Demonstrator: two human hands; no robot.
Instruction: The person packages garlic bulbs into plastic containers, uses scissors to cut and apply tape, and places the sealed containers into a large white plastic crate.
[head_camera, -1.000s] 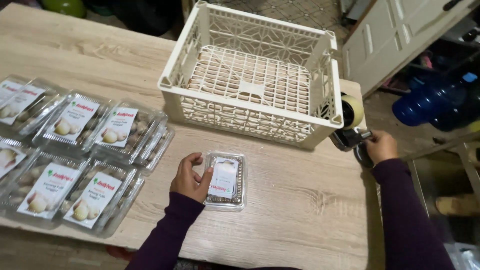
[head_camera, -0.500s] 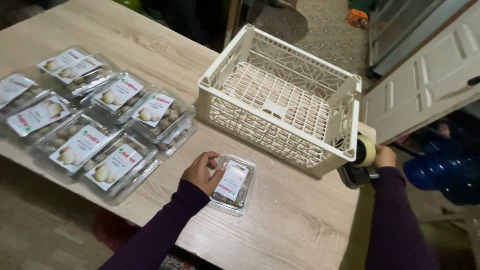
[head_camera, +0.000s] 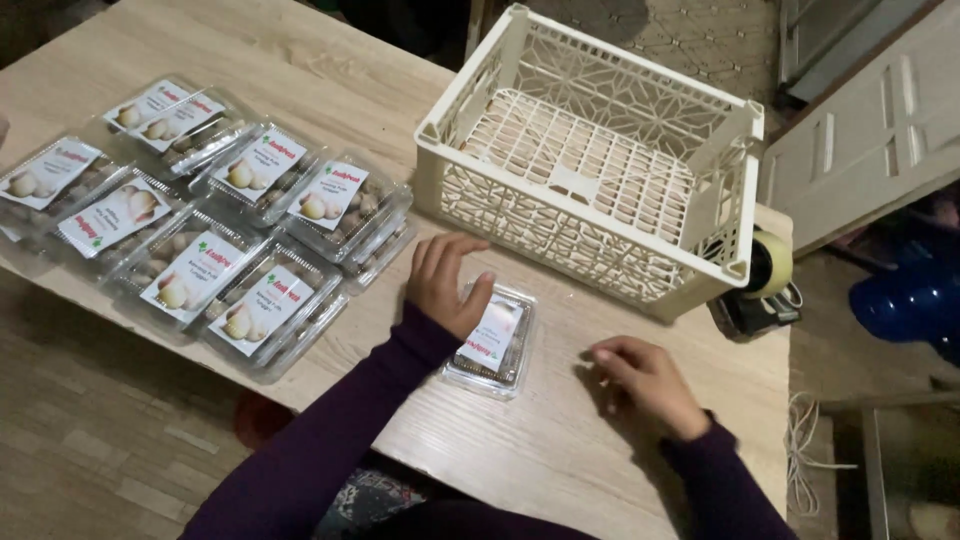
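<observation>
**Clear box under the left hand, right hand beside it**

Clear plastic boxes (head_camera: 215, 235) with white labels lie in a bunch on the far left of the wooden worktop (head_camera: 560, 450). They sit side by side, touching each other, and each one shows small round pale things inside.

Next, going right, comes the left hand (head_camera: 447, 283). It lies flat on top of one small clear box (head_camera: 495, 342) that sits alone near the front edge of the worktop. The left fingers (head_camera: 440, 255) are spread a little and point to the far side. They rest on the left part of the lid and do not pinch it. The small box pokes out to the right of this hand and a bit nearer. Its long side runs from near to far, tilted a little.

Further right is the right hand (head_camera: 645, 385). It rests on the bare wood, just beside the small box but not touching it. Its fingers (head_camera: 608, 356) are curled in and point left, toward the box. They hold nothing. So the left hand is the closer one; it is already on the box.

Behind both hands stands a cream plastic crate (head_camera: 600, 165) with holes in its walls. At the far right edge sits a roll of tape (head_camera: 768, 268) on its holder.
</observation>
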